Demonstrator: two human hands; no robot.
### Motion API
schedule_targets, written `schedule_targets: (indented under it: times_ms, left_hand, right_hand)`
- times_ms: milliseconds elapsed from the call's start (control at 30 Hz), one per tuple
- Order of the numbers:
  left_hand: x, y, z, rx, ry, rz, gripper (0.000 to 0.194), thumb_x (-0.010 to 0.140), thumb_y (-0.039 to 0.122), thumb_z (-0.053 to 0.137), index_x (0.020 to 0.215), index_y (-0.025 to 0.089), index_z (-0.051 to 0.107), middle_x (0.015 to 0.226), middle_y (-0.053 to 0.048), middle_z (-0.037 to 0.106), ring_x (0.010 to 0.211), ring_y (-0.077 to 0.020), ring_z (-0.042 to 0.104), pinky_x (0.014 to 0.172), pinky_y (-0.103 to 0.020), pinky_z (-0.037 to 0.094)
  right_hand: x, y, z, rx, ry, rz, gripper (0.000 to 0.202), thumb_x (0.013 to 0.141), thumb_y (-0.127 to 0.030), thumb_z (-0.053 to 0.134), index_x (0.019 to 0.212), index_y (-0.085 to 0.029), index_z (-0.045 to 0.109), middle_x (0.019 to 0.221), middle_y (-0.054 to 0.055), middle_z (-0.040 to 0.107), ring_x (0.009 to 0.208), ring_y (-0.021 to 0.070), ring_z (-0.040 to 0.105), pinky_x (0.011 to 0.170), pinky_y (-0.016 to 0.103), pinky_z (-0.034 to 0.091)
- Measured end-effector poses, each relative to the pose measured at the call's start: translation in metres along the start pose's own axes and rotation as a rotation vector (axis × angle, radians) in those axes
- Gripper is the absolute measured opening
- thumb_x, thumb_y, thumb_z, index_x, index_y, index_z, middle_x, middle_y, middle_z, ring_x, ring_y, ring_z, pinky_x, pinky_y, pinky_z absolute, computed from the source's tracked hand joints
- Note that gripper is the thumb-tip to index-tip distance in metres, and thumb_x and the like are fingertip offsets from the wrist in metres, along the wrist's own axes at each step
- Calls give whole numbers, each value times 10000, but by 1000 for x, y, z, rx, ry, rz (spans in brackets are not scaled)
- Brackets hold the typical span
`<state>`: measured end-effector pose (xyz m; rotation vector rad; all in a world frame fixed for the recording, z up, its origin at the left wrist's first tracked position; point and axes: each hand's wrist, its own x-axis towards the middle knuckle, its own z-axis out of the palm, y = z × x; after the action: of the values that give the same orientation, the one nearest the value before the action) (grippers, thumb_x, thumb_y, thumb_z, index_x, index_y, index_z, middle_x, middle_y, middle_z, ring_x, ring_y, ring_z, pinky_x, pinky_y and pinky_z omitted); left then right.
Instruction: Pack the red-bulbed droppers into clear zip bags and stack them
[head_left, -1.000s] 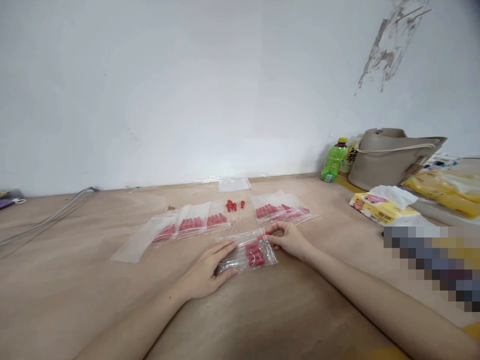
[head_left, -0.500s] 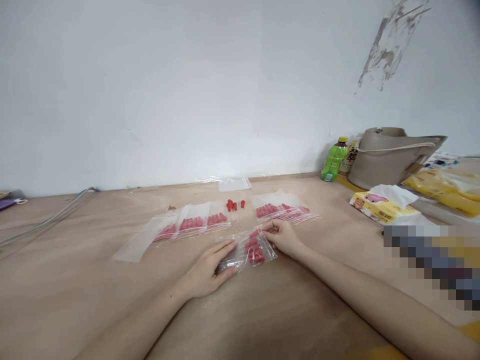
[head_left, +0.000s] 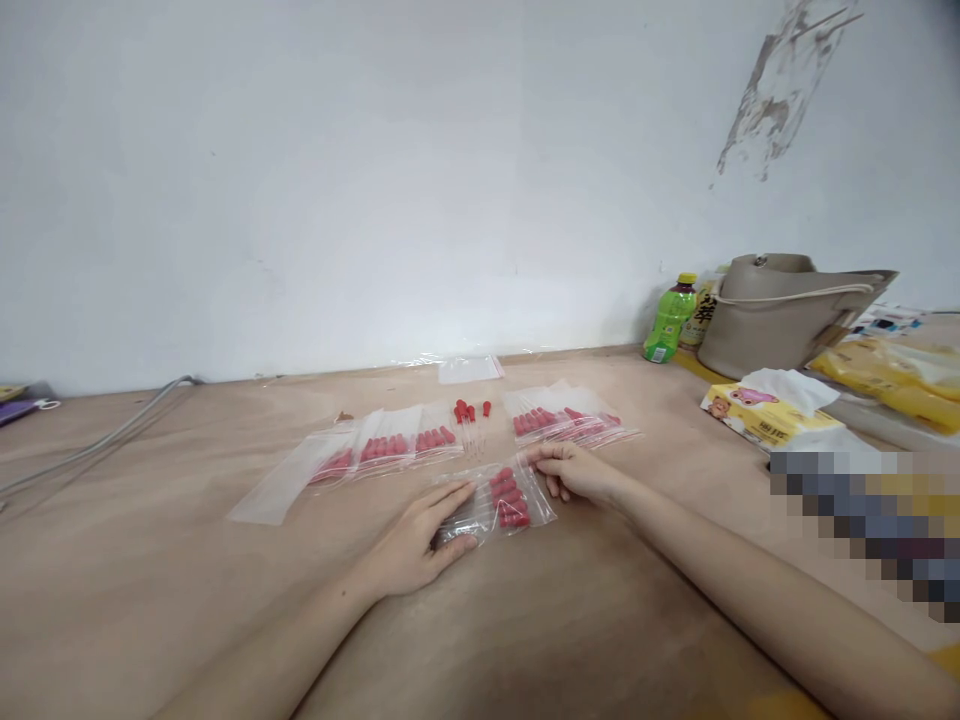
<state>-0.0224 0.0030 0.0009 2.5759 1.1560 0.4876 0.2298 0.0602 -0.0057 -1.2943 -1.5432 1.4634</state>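
A clear zip bag (head_left: 480, 512) lies on the table in front of me with several droppers (head_left: 510, 497) inside, their red rubber bulbs lined up at its right end. My left hand (head_left: 420, 535) rests over the bag's left part, fingers stretched out and thumb apart. At the bag's upper right corner, my right hand (head_left: 570, 472) pinches the plastic edge between thumb and fingertips. Just beyond the bag, several loose droppers (head_left: 466, 412) lie with their glass tubes toward me.
Filled zip bags overlap in a row at the left (head_left: 386, 440) and in a pile at the right (head_left: 562, 415). Near the wall lies a flat zip bag (head_left: 469, 370). Rightward stand a green bottle (head_left: 670, 318), a grey bag (head_left: 772, 315) and a tissue pack (head_left: 769, 410). A cable (head_left: 112, 435) runs at left.
The top dropper has gone fully into the bag beside the others. My right hand has let go of its bulb and moved slightly right, to the bag's edge. My left hand stays put.
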Motion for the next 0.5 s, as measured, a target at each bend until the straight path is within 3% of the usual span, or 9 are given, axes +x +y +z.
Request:
schedule_targets:
  times_ms: [133,300,400,500]
  left_hand:
    - [0,-1,0,-5,1,4,536,837,372,460,1324,253,270,1350,-33,338,1223,-213,318,1000,-390,294]
    - [0,-1,0,-13,8,7,545,832,372,471,1324,259,267,1347,-29,342,1219,-209,325,1000,-377,299]
    - [0,0,1,0,54,28,542,832,364,474,1322,255,271,1356,-35,323,1221,-215,318,999,-379,299]
    - [2,-3,2,92,199,24,463,827,374,478,1260,236,390,1327,-46,359,1231,-235,283,1005,-408,268]
  right_hand:
    - [1,2,3,48,166,5,286,714,-379,529,918,-179,503,688,-22,607,307,34,394,276,163,252]
    - [-3,1,20,-41,-49,-115,274,645,-388,620,755,-140,583,662,17,634,563,123,567,481,212,425]
    - [-5,-6,22,39,-39,-185,252,668,-389,591,748,-150,582,711,19,644,686,162,595,602,265,466]
    - [-7,-20,11,181,-59,-186,230,679,-368,583,768,-157,566,697,18,640,631,152,597,610,292,477]
